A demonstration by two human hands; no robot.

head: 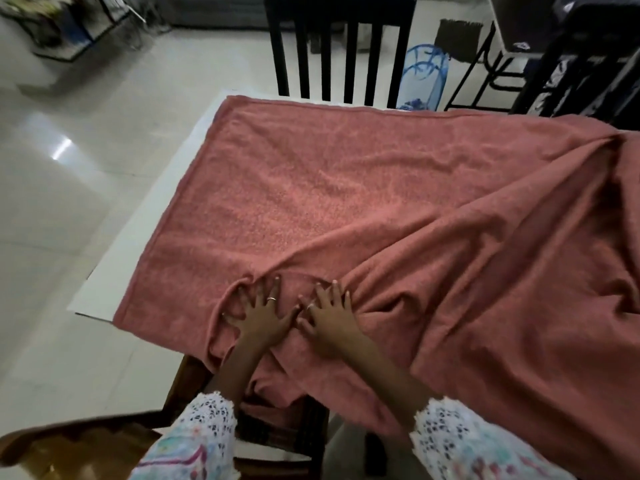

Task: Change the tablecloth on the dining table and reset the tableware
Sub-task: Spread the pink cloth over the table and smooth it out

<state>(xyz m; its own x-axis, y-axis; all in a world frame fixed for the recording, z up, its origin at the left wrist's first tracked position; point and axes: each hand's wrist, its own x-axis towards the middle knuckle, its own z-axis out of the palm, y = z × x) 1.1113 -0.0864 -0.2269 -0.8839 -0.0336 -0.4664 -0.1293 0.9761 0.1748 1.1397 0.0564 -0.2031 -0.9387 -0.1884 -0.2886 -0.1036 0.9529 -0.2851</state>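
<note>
A salmon-pink tablecloth (346, 188) covers most of the white dining table (114, 271), whose bare top shows along the left side. The cloth lies flat on the far left part and is creased into long folds on the right, where it hangs over the near edge. My left hand (263, 315) and my right hand (329, 317) lie side by side near the front edge, fingers spread, pressing flat on the cloth among bunched wrinkles. No tableware is in view.
A dark slatted chair (339, 46) stands at the far side of the table. A brown wooden chair (86, 448) is at the near left below my arms. A blue-and-white basket (424, 77) and black metal frames (491, 71) sit at the back right. Pale tiled floor lies to the left.
</note>
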